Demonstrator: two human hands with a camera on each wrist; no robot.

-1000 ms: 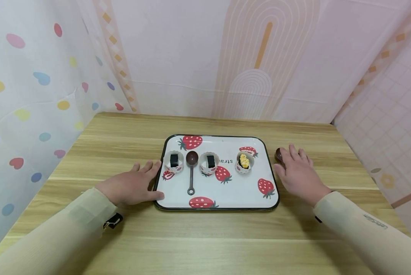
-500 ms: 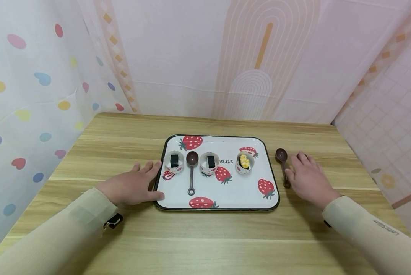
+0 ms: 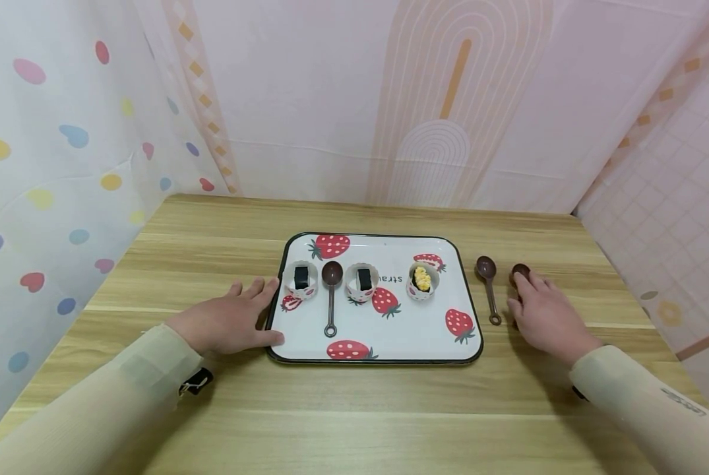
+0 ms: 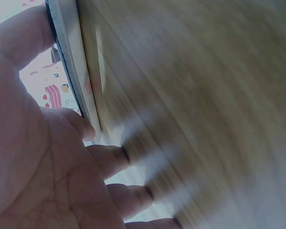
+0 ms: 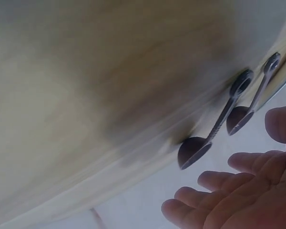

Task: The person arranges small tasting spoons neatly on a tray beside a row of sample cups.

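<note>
My left hand rests at the left edge of the strawberry-print tray. Its thumb lies over the rim, and in the left wrist view the other fingers are spread down onto the table. My right hand is over a brown measuring spoon right of the tray, covering its handle in the head view. In the right wrist view this spoon appears apart from the relaxed fingers. A second brown measuring spoon lies between that hand and the tray.
On the tray stand two paper cups with black-wrapped pieces, the left cup and the middle cup. Between them lies a brown spoon. A third cup holds yellow-topped food. Patterned curtains border the wooden table.
My right hand has moved to the right, off the spoon beside the tray and over to the other one. Both spoons' bowls now show. The left hand stays in place.
</note>
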